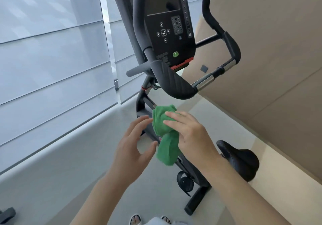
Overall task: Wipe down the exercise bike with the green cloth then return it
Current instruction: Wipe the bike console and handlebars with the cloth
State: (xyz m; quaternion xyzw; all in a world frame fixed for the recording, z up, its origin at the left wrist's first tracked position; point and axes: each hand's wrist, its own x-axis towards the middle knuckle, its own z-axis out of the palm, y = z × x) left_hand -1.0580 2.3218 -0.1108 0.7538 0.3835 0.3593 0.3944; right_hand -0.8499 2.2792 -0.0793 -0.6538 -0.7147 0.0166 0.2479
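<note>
The right hand (190,134) holds the green cloth (165,136), a soft, nubby towel bunched into a thick wad; its fingers lie across the upper folds while the rest hangs down in a rounded lobe below the grip. The left hand (134,146) is just beside it, fingers spread and relaxed, holding nothing, its fingertips close to the cloth's left edge, perhaps brushing it; the view does not settle that.

Above the grip rises the exercise bike (174,82): a matte black console with a dark screen, round buttons, a keypad and one green button, flanked by ribbed rubber handlebar grips and a shiny chrome bar section. The bike's frame runs behind the cloth and is partly hidden by it. To the right of the grip sits the black padded saddle (238,160), stitched along its edge.

Pale grey floor (69,181) lies beneath, with white slatted blinds (52,59) to the left and a beige panelled wall (270,68) to the right. Sandalled toes are cut off at the bottom edge.
</note>
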